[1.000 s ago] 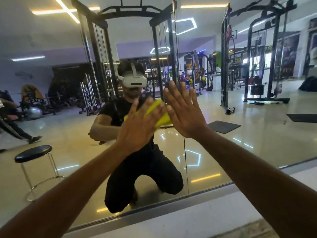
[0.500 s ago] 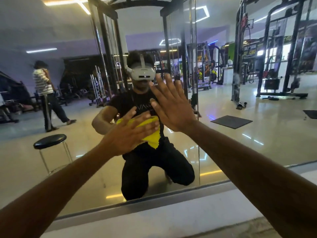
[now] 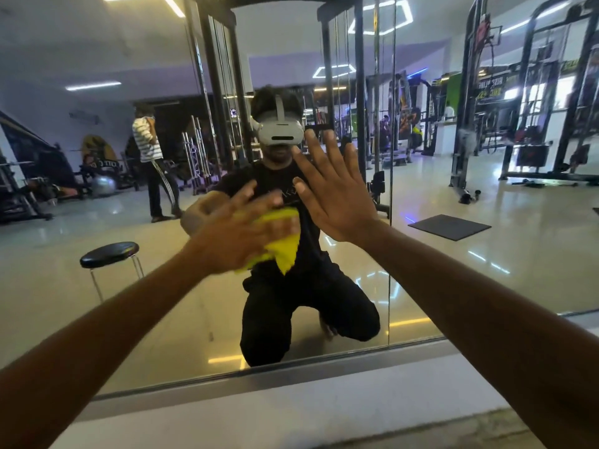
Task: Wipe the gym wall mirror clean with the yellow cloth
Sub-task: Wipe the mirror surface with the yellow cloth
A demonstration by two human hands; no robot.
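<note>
Blurring left hand (image 3: pixel 240 234), yellow cloth (image 3: pixel 282 251) seemingly lower than before

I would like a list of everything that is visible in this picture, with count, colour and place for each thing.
mirror: one, wall-sized, with a vertical seam right of the hands
yellow cloth: one, yellow, on the glass under the left hand
ledge: one, pale, along the foot of the mirror
stool: one, black round seat on metal legs, reflected at lower left
floor mat: one, dark, reflected on the floor at right
exercise ball: one, grey, reflected at far left
standing person: one, striped top, reflected left of centre
cable machines: several, black, reflected behind and at right
left hand: one, blurred, presses the cloth on the glass
right hand: one, fingers spread flat on the glass
</note>
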